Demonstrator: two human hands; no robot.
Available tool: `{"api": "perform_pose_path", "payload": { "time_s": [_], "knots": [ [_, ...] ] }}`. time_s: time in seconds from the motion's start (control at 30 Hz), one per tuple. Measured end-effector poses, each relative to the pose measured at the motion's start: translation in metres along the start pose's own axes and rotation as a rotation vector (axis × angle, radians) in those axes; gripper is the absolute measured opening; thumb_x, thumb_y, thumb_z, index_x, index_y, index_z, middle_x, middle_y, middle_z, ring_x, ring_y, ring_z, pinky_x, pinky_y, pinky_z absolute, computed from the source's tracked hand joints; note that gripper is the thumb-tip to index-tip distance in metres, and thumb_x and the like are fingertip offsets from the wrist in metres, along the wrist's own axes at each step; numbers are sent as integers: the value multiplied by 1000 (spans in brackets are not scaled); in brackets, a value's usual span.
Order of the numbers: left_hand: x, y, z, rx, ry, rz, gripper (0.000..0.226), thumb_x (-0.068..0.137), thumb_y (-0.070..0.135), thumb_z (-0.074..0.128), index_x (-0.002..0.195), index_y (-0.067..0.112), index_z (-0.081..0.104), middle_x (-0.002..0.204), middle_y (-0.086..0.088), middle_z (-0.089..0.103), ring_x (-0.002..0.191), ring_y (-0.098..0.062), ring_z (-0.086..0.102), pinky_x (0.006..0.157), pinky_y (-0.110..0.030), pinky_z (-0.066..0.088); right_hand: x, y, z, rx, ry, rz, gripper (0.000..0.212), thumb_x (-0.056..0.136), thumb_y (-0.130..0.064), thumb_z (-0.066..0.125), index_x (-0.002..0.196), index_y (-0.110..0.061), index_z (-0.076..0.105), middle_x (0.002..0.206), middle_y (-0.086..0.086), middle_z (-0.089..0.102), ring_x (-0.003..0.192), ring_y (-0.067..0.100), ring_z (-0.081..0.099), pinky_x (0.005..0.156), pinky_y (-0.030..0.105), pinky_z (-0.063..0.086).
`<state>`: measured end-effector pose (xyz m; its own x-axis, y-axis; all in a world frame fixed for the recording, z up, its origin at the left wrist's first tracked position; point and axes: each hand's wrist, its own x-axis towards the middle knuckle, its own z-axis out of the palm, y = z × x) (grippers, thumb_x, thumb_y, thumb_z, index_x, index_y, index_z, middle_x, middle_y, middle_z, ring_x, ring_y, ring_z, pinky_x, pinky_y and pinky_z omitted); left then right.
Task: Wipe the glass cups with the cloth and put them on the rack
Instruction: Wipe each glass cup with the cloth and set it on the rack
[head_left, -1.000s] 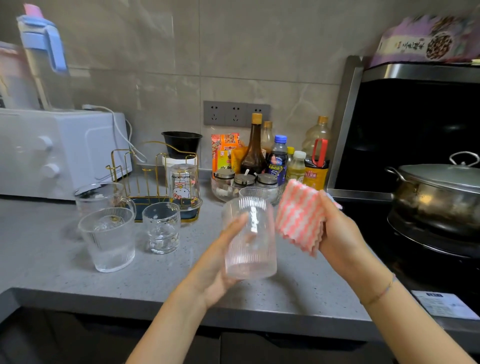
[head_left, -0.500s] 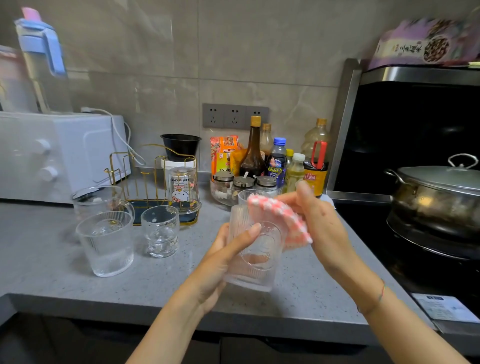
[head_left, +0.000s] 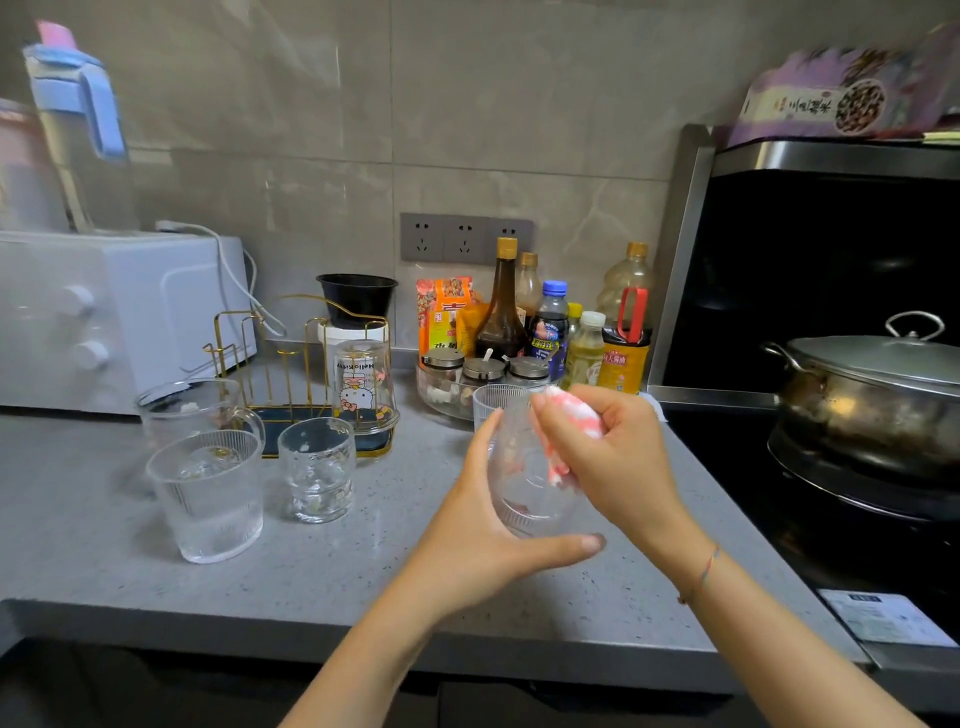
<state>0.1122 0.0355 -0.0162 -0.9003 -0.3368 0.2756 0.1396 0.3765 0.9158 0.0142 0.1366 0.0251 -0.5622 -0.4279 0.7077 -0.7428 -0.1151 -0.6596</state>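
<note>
Currently wiping a ribbed glass cup (head_left: 524, 501) with the cloth (head_left: 576, 415), just above the counter (head_left: 104, 551).

The left hand (head_left: 467, 545) is holding the tilted cup, thumb curling under it and fingers wrapping its far side. The right hand (head_left: 618, 457) is bunching the pink-and-white cloth in curled fingers and pushing part of it into the cup's mouth. Both are hanging to the right of the gold rack (head_left: 291, 353), where one printed glass (head_left: 362, 384) is sitting upside down. A handled mug (head_left: 192, 410), a tall ribbed glass (head_left: 208, 499) and a small tumbler (head_left: 317, 467) are standing on the counter just in front of the rack. Another ribbed glass (head_left: 496, 402) is standing behind the hands.
</note>
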Motion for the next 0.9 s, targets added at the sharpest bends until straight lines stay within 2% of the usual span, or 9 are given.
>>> {"api": "perform_pose_path", "payload": {
  "time_s": [0.1, 0.23, 0.33, 0.47, 0.53, 0.6, 0.73, 0.8, 0.9],
  "knots": [
    [3, -4, 2, -8, 73, 96, 108, 59, 39, 90, 144, 48, 24, 131, 25, 53, 121, 5, 51, 97, -31, 52, 4, -1, 3, -62, 10, -58, 41, 85, -41, 59, 53, -15, 56, 44, -3, 55, 46, 14, 54, 47, 33, 44],
    [6, -4, -6, -209, -31, 48, 88, 56, 32, 88, 134, 36, 47, 123, 11, 65, 111, 1, 62, 83, -21, 54, 7, -1, -1, 47, -47, -66, 38, 87, -29, 60, 52, -14, 53, 43, -9, 48, 44, 3, 45, 47, 16, 35],
    [-3, 0, -10, -535, -224, -120, 92, 46, 38, 88, 131, 22, 56, 126, -5, 66, 102, -19, 70, 71, -32, 59, 3, -1, -3, 270, -47, -19, 38, 88, -25, 56, 50, -18, 55, 41, -9, 46, 41, 1, 41, 47, 11, 33],
    [-6, -1, -11, -857, -349, -195, 84, 39, 42, 95, 111, 6, 70, 106, -20, 71, 86, -39, 71, 66, -42, 61, 4, -3, -5, 429, -68, 70, 32, 80, -41, 60, 52, -25, 62, 46, -8, 53, 43, 3, 47, 45, 12, 39],
    [-4, 1, -13, -815, -343, -208, 95, 42, 44, 95, 123, 7, 59, 112, -19, 70, 95, -41, 69, 74, -45, 61, 6, -3, -7, 401, -57, 74, 35, 83, -38, 64, 51, -25, 60, 46, -8, 53, 43, 5, 48, 45, 12, 39],
    [-2, 6, -15, -661, -310, -168, 101, 48, 48, 91, 135, 19, 48, 121, -10, 69, 107, -31, 68, 82, -42, 59, 7, -4, -9, 338, -11, 33, 42, 89, -27, 64, 47, -25, 57, 44, -10, 50, 42, 3, 45, 47, 12, 37],
    [0, 18, -11, -145, -89, 28, 99, 54, 53, 83, 138, 49, 31, 133, 20, 55, 114, 5, 58, 84, -14, 52, 10, -5, -6, 155, 46, -70, 43, 91, -14, 60, 49, -11, 53, 42, -8, 46, 44, 3, 42, 49, 14, 36],
    [2, 17, -6, 27, 16, 100, 102, 57, 52, 86, 142, 48, 29, 134, 25, 50, 119, 5, 52, 91, -17, 48, 11, -6, -4, 134, 67, -73, 42, 91, -15, 61, 50, -6, 53, 43, -7, 46, 44, 4, 42, 48, 16, 37],
    [5, 12, -6, 5, 63, 143, 87, 65, 36, 87, 138, 42, 39, 125, 22, 58, 113, 3, 56, 87, -16, 50, 9, -8, -1, 140, 67, -89, 42, 91, -16, 60, 50, -16, 53, 43, -9, 48, 45, 4, 45, 49, 16, 38]
  ]
}}
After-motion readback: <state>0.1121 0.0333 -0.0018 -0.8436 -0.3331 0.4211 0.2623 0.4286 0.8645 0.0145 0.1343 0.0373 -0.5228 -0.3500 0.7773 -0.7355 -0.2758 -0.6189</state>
